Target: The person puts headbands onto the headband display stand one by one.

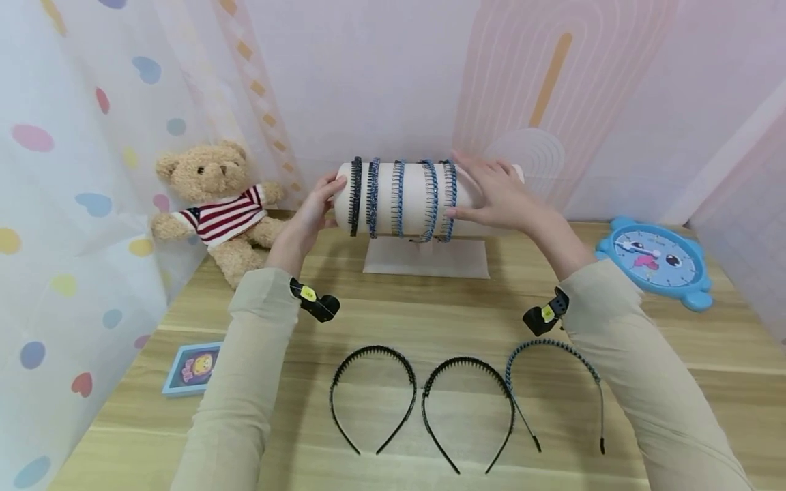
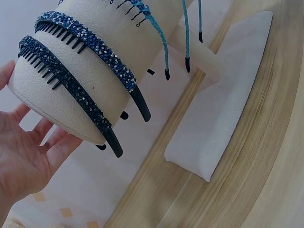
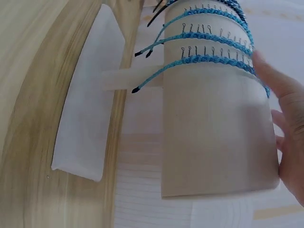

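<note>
A wooden table [image 1: 307, 320] spreads across the scene. At its far side, between the left hand [image 1: 310, 215] and the right hand [image 1: 500, 187], a cream display roll [image 1: 413, 198] lies level above its flat base [image 1: 430, 262]. Left of it sits a teddy bear [image 1: 227, 217] in a striped top; on the right lies a blue clock [image 1: 653, 259]. The roll bears two dark headbands [image 1: 355, 198] toward the left and three blue headbands [image 1: 398, 198] toward the right. Nearer than both hands, three loose headbands [image 1: 374, 349] lie in a row, two black and, rightmost, one blue. The right hand is spread wide over the roll's right part, its thumb and a fingertip touching the rightmost of the blue headbands. The left hand grips the roll's left end, just beside the dark headbands. Near left, a small framed picture [image 1: 194, 369] lies partly hidden by the left sleeve [image 1: 230, 382].
</note>
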Demonstrator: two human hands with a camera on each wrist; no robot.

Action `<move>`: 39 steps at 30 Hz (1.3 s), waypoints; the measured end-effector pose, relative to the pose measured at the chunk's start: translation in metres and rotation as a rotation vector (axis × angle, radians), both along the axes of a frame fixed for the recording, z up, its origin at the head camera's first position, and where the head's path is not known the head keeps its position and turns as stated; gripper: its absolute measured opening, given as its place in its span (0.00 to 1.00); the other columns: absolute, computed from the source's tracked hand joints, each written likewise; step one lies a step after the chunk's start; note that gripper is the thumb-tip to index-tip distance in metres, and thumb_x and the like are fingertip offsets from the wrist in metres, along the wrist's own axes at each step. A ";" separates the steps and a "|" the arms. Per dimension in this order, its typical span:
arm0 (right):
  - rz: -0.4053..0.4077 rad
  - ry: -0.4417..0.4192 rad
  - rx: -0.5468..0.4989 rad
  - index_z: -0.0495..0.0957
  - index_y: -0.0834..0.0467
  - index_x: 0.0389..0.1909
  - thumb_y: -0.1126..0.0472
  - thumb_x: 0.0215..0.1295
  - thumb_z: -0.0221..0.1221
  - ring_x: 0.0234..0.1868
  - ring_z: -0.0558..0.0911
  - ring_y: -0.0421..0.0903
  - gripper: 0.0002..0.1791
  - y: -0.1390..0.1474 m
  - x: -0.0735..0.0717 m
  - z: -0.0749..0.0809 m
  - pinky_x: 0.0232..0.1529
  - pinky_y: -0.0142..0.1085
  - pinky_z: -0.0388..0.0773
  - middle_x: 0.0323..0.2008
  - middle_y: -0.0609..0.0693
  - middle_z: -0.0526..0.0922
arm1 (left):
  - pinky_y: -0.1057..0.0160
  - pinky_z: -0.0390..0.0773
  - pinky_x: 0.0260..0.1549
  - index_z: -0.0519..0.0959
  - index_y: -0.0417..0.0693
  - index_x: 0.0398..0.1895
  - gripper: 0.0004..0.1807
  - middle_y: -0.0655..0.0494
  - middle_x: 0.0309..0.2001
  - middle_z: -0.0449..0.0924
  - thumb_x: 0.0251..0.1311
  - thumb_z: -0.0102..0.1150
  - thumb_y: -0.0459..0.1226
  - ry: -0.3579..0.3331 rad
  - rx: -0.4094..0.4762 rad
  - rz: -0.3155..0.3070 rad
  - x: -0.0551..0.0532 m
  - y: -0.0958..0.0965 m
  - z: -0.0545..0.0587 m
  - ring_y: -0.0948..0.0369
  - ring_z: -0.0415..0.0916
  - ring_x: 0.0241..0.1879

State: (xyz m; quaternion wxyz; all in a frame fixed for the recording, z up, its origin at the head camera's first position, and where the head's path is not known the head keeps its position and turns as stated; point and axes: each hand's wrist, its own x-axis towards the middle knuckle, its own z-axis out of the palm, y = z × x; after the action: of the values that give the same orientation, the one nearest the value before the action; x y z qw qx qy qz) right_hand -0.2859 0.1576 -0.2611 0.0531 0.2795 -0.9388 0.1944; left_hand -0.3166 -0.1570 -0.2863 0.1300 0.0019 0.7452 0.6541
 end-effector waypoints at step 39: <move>0.102 -0.695 0.160 0.73 0.65 0.34 0.69 0.52 0.56 0.34 0.75 0.46 0.07 0.103 0.068 -0.105 0.35 0.36 0.74 0.33 0.54 0.77 | 0.50 0.58 0.61 0.48 0.64 0.70 0.35 0.55 0.67 0.53 0.61 0.43 0.57 0.039 -0.002 0.018 0.001 -0.001 -0.005 0.58 0.56 0.60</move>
State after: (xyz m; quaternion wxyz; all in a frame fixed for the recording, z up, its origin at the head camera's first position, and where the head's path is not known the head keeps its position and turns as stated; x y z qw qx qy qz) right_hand -0.2177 0.2603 -0.3660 -0.3012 0.2462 -0.8979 0.2061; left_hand -0.3157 -0.1575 -0.2911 0.1097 0.0076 0.7483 0.6542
